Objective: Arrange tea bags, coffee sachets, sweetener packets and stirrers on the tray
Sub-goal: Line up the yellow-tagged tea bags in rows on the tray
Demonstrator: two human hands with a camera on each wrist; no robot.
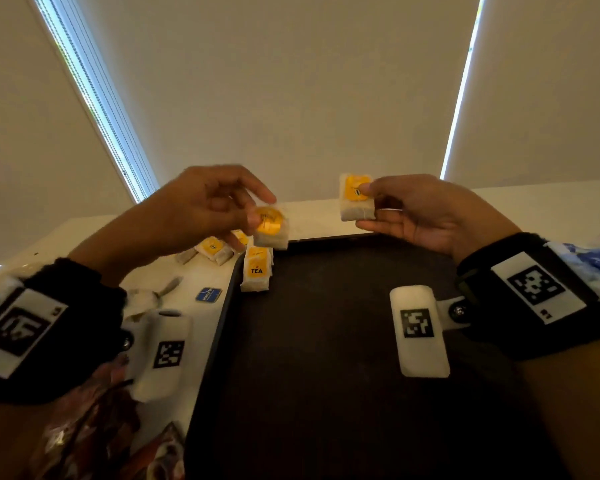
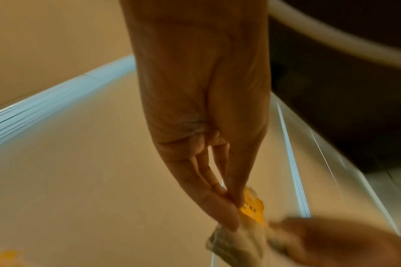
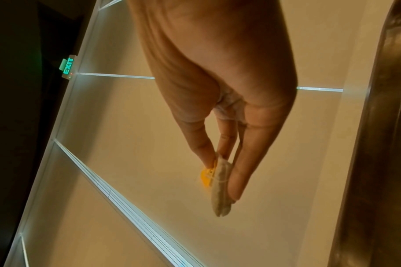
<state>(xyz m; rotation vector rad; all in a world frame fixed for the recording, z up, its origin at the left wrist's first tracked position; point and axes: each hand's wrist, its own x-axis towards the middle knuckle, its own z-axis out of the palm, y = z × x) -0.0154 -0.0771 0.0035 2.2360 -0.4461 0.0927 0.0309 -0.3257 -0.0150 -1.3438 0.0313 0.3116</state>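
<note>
My left hand [image 1: 246, 220] pinches a tea bag with a yellow tag [image 1: 271, 228] above the far left corner of the black tray [image 1: 326, 393]. My right hand [image 1: 364, 202] pinches a second tea bag [image 1: 355, 199] between thumb and fingers above the tray's far edge. The left wrist view shows the fingers pinching the tea bag [image 2: 245, 229]. In the right wrist view the thumb and fingers clamp the tea bag [image 3: 220, 187] edge-on. Another tea bag marked TEA [image 1: 256, 271] stands at the tray's far left corner. More tea bags [image 1: 215, 251] lie on the white table left of the tray.
A blue sweetener packet [image 1: 208, 294] lies on the white table [image 1: 194, 306] beside the tray's left rim. Brown sachets [image 1: 94, 438] lie at the near left. Closed blinds fill the background behind the table.
</note>
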